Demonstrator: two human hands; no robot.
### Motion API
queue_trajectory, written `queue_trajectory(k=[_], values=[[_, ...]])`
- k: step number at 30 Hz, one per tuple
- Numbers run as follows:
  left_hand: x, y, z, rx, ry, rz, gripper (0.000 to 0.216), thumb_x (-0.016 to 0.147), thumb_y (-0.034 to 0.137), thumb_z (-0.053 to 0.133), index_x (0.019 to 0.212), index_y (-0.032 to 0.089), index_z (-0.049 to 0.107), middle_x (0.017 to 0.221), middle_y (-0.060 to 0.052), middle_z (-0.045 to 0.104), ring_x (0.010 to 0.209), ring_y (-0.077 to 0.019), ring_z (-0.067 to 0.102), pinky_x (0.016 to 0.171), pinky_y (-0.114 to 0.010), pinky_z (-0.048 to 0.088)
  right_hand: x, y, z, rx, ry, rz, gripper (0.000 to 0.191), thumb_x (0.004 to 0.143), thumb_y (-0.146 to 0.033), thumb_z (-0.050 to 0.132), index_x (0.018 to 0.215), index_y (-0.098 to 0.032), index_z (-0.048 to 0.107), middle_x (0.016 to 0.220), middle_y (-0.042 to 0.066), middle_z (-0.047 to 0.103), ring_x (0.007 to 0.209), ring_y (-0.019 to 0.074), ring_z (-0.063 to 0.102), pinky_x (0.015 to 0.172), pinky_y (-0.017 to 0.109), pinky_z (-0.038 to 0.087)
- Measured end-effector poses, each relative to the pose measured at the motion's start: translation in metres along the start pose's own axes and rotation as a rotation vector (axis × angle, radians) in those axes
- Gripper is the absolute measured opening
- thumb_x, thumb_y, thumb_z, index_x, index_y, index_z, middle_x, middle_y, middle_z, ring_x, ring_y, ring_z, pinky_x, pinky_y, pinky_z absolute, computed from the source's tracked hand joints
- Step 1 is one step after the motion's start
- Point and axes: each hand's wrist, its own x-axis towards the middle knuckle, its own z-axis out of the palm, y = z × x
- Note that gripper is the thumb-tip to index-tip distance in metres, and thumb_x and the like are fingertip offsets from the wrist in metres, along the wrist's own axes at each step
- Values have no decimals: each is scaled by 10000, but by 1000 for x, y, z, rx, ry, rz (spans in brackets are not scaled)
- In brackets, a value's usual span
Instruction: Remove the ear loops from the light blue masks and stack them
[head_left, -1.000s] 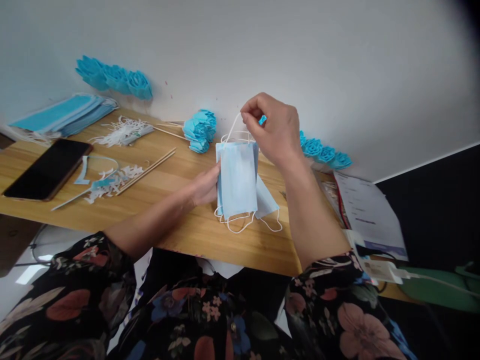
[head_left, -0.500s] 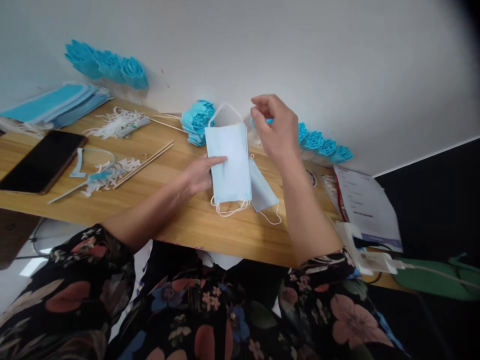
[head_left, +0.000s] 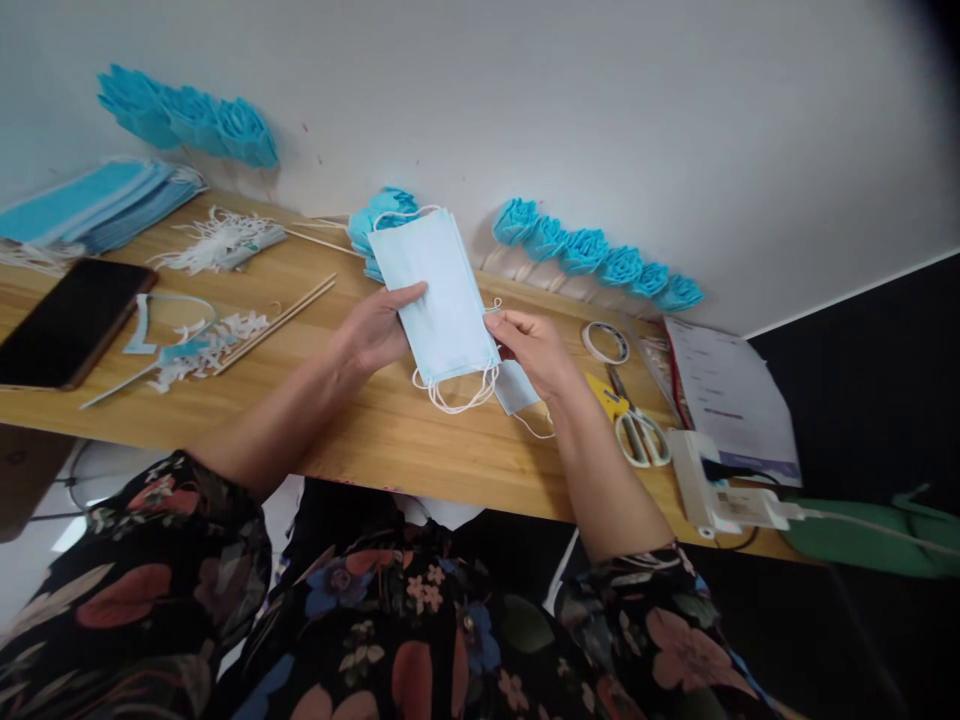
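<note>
Head view: the far fingers of the left hand [head_left: 379, 328] are hidden behind a neat stack of pale blue, rectangular fabric face masks [head_left: 439, 295], and the right hand [head_left: 538, 350] partly covers a single pale blue mask [head_left: 516, 388] lying on the light wooden counter [head_left: 360, 430]. Part of a bunch of bright blue ruffled flowers [head_left: 365, 225] is blocked by the stack's upper left corner. A black smartphone [head_left: 71, 325] is cut off by the left edge. How many masks the stack holds is hard to make out (the edges merge into one another).

The stack looks smooth and flat, its front face nearly white-blue, with thin white elastic loops at both short ends. It is held up above the counter, between the two hands. Its long axis runs steeply from upper left to lower right, the top end toward the wall [head_left: 450, 90], the bottom end toward the person. The left thumb presses across the front, clamping the stack against the fingers behind; the right thumb and fingers bunch at its right edge, whether pinching it I cannot tell.
</note>
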Motion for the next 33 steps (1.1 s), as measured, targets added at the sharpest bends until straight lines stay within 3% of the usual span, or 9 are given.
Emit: queue_trajectory(k=[5,9,14,18,24,27,30,33], values=[[-2,0,1,12,-4,-33,239,953,167,583,1155,93,689,1094,-133,802,1333,-350,638,1217,-532,446,-4,9,-2,-4,1,18,354,756,-563,783,790,-221,702,674,-34,596,588,107,509,565,264,437],[-2,-1,2,21,51,31,245,924,127,635,1161,89,684,1127,-135,793,1338,-346,634,1215,-527,444,-8,17,1,-8,-27,29,305,721,-460,817,885,-231,700,711,-30,628,609,121,538,580,276,452],[-2,-3,3,19,58,46,242,931,124,642,1167,104,692,1115,-122,797,1378,-328,604,1219,-502,448,-8,31,9,-46,-58,44,180,719,-336,766,780,-231,633,669,-24,634,587,142,581,543,284,452],[-1,-2,3,17,62,69,214,953,131,615,1148,93,694,1102,-119,799,1395,-326,588,1228,-505,443,-8,35,10,-50,-49,62,163,722,-301,754,815,-227,641,718,-4,677,627,154,607,581,300,493],[1,8,0,16,135,137,367,939,161,645,1306,148,646,1219,-102,776,1381,-306,606,1222,-468,457,-9,29,6,-50,-67,15,176,713,-295,774,792,-218,637,718,-28,650,658,129,581,626,285,484],[2,14,-2,18,176,164,444,946,191,648,1387,166,604,1248,-99,767,1341,-299,638,1207,-460,473,-10,25,3,-52,-92,36,171,754,-295,749,884,-212,676,721,-31,653,655,120,573,605,271,466],[3,18,-6,0,201,174,478,940,196,641,1416,177,591,1224,-90,778,1309,-307,660,1181,-461,497,-12,20,-2,-42,-136,62,285,776,-300,756,1047,-219,724,785,-25,677,677,116,581,616,269,481],[6,19,-12,-16,228,176,518,908,185,657,1422,189,589,1191,-82,791,1272,-310,681,1163,-449,512,-14,16,-6,-54,-170,91,309,784,-306,763,1085,-239,750,844,-13,707,692,116,600,651,281,513]])
